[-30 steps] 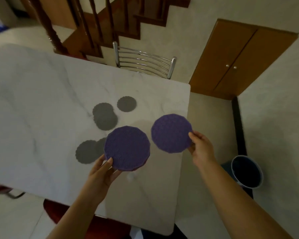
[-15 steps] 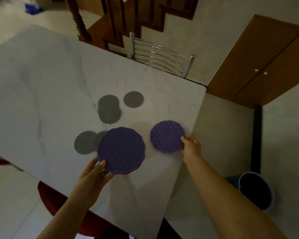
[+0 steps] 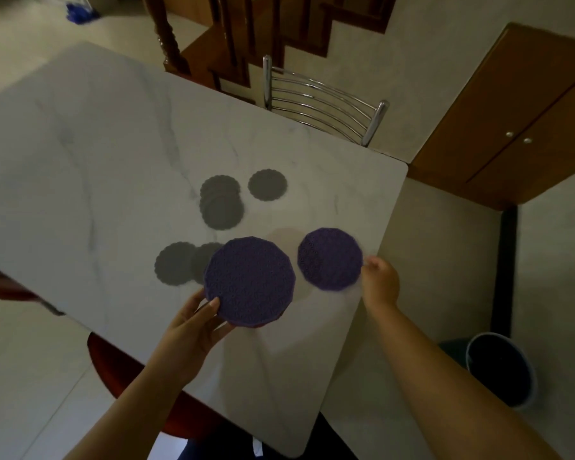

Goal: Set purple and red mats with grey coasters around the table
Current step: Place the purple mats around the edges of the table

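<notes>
Mats first: the purple mat (image 3: 329, 258), held over the bench (image 3: 97, 161) edge a second ago, now lies flat on it just left of the right hand (image 3: 380, 282). That hand's curled fingers meet its rim; whether they pinch it I cannot tell. The left hand (image 3: 193, 330) grips a mat stack (image 3: 249, 280), purple on top, with the thumb over it. The grey coasters (image 3: 221, 207) lie beyond. A bucket (image 3: 502, 370) stands on the floor to the right, its inside dark.

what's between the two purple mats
Only bare marble table shows between the left purple mat and the right purple mat, in the head view.
</notes>
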The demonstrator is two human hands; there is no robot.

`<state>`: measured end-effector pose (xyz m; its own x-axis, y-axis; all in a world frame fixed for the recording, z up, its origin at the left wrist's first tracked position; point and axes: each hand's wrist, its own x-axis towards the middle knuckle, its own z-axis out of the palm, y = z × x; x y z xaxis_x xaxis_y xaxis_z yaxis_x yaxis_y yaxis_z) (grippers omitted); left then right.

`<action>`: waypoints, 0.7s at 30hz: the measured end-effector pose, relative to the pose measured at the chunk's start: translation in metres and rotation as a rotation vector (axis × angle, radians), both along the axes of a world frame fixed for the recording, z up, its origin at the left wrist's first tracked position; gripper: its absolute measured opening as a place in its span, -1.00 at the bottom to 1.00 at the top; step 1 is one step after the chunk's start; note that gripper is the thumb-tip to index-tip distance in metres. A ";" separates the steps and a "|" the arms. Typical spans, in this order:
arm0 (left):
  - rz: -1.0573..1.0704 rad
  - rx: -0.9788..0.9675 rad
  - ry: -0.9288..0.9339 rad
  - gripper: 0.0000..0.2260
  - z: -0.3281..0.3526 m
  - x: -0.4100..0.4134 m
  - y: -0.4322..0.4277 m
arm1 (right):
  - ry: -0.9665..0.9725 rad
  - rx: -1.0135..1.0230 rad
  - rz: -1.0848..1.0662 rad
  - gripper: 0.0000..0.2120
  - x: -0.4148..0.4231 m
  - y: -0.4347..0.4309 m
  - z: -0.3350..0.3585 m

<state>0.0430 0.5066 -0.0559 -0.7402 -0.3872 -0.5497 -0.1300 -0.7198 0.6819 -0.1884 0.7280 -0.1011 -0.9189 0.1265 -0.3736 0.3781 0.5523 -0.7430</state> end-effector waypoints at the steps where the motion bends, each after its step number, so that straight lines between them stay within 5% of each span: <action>1: -0.004 0.008 0.000 -0.60 -0.001 0.001 -0.001 | 0.052 -0.015 -0.011 -0.74 0.004 -0.002 0.008; 7: -0.059 0.040 0.012 -0.61 -0.003 0.008 -0.013 | -0.004 -0.305 0.276 -0.74 0.054 -0.045 0.056; 11: -0.089 0.079 0.025 -0.59 -0.005 0.015 -0.029 | -0.026 -0.282 0.438 -0.65 0.103 -0.075 0.067; 17: -0.196 0.068 0.019 -0.60 -0.011 0.026 -0.082 | 0.101 -0.159 0.427 -0.57 0.139 -0.121 0.071; 21: -0.278 0.054 0.034 -0.64 -0.015 0.037 -0.149 | -0.012 -0.327 0.219 -0.62 0.163 -0.173 0.077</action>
